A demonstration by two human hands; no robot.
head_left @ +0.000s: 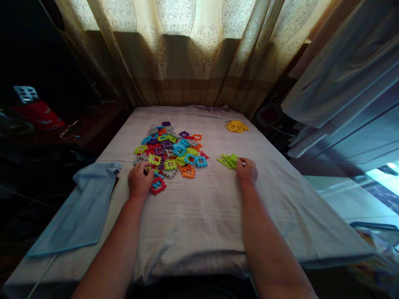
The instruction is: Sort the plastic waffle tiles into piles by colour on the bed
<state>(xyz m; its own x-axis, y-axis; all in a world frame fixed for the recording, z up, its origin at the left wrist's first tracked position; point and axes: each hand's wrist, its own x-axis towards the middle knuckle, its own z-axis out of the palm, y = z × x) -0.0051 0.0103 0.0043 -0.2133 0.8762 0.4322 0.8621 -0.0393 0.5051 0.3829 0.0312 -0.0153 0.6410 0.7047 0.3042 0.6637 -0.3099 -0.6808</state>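
Two bare hands at work on a surface (199,224) covered in a pale sheet, notched plastic pieces sorted unevenly across it. Left hand (140,179) at the near left edge of the mixed pile (171,151), fingers bent inward beside a lime-green square (154,160); grip looks narrow, cannot tell if a piece is pinched. Right hand (247,170) at the right edge of the green pile (228,160), fingers curled, thumb side toward the pieces; grip narrow, partly hidden, cannot tell if it holds one or just touches. Mixed pile is the largest, left of centre: blue, red, orange, purple, grey and lime pieces, flat or tilted, overlapping, many with window-like openings. Red piece (158,186) at its near end, just right of the left hand, bit of blue showing inside its outline. Orange piece (187,171) on the near right side of the pile, blue piece (200,161) further right. Green pile small, apart from the mixed one. Yellow pile (237,126) at the far right, beyond the green, well clear of both hands. Light blue cloth (84,207) spread along the left side of the surface. Patterned curtain (202,62) hangs behind the far edge, pale fabric (336,70) hangs at right.
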